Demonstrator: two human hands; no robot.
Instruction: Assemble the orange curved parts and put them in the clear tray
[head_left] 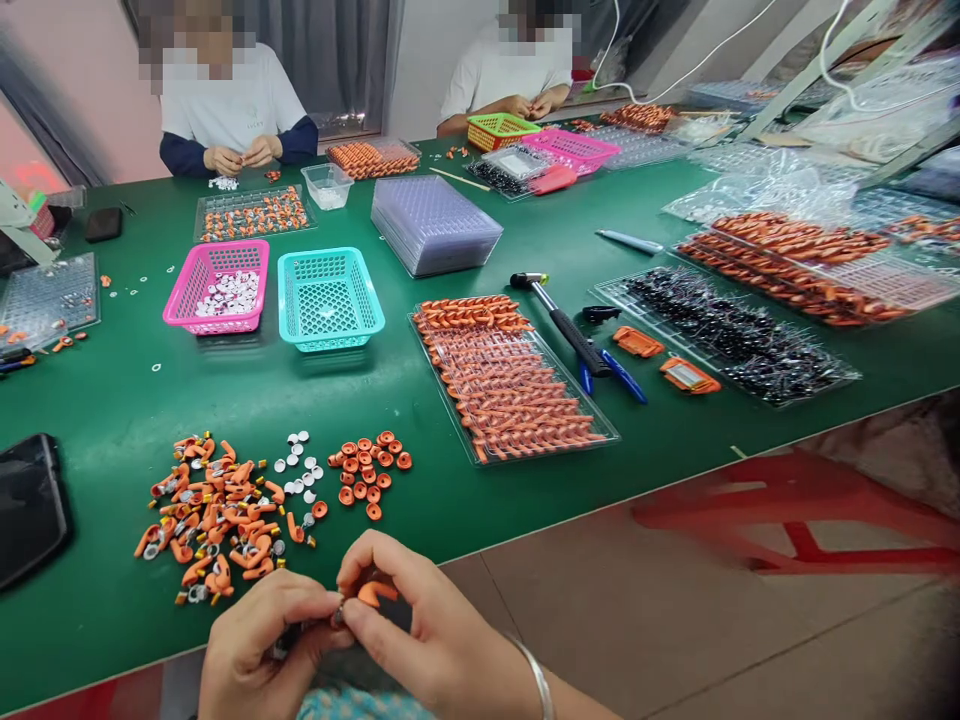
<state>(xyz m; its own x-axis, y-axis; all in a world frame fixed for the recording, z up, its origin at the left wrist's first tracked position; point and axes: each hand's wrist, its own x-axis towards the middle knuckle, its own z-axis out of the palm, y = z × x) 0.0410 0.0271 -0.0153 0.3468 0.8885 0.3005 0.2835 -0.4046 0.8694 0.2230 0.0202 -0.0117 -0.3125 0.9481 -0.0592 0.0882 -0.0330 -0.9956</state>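
Observation:
My left hand (274,640) and my right hand (427,615) meet at the table's front edge with fingertips pinched together. An orange earbud shell (375,594) shows between the thumb and fingers of my right hand. My left fingertips close on a small dark part at the meeting point, too hidden to name. Just beyond lies a heap of orange earbud shells (225,515), many with yellow and silvery parts attached. Beside the heap are small white round pieces (298,465) and a group of orange round caps (366,465).
Past these stand a pink basket (174,300) of white pieces, a turquoise basket (330,345) and stacked clear trays (431,225). Rightward lie a filled orange-parts tray (510,390), a hammer (562,325) and a tray of black parts (720,330). A phone (30,510) lies left. Two people sit opposite.

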